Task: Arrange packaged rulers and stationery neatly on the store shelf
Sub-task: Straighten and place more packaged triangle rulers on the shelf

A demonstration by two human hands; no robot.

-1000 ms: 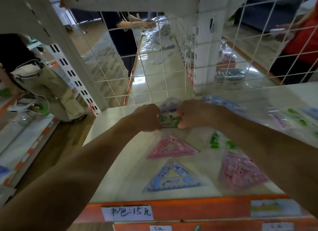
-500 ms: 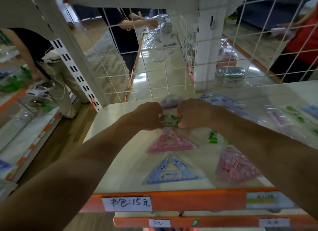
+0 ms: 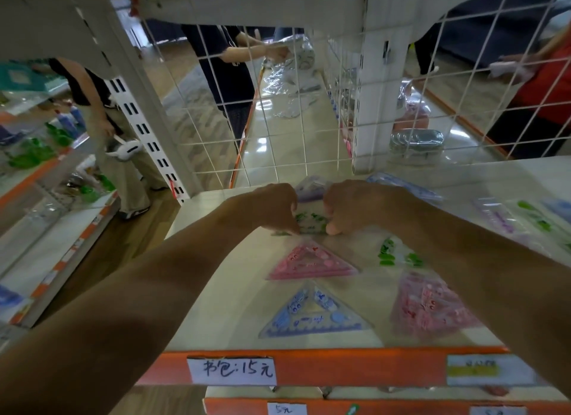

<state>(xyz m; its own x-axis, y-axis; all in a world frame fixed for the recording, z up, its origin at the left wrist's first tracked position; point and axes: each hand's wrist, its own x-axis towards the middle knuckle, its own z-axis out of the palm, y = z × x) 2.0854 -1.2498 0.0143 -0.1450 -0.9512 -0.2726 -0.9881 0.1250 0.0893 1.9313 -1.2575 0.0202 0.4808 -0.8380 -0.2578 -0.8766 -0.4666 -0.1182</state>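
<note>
Your left hand point(image 3: 275, 207) and right hand point(image 3: 349, 206) each have a grip clamped on the green-printed ruler pack point(image 3: 310, 221), one at either end, so the pack sits between your knuckles, low over the shelf point(image 3: 222, 315), just behind the pink triangle ruler point(image 3: 312, 261).

Straight beyond the left hand point(image 3: 275, 209) and right hand point(image 3: 352, 207) stands a white wire grid point(image 3: 278, 130). Through it, ahead of the left hand, a person in dark clothes point(image 3: 225, 75) reaches toward clear plastic bags point(image 3: 290, 75). Far out to the left hand's side, a person in khaki trousers point(image 3: 123, 180) holds a white object point(image 3: 125, 150) beside a slotted white upright point(image 3: 145, 133). Behind the grid, well off the right hand's side, is a person in red point(image 3: 543, 87). Nearer than both hands is a handwritten price label point(image 3: 231, 370).
</note>
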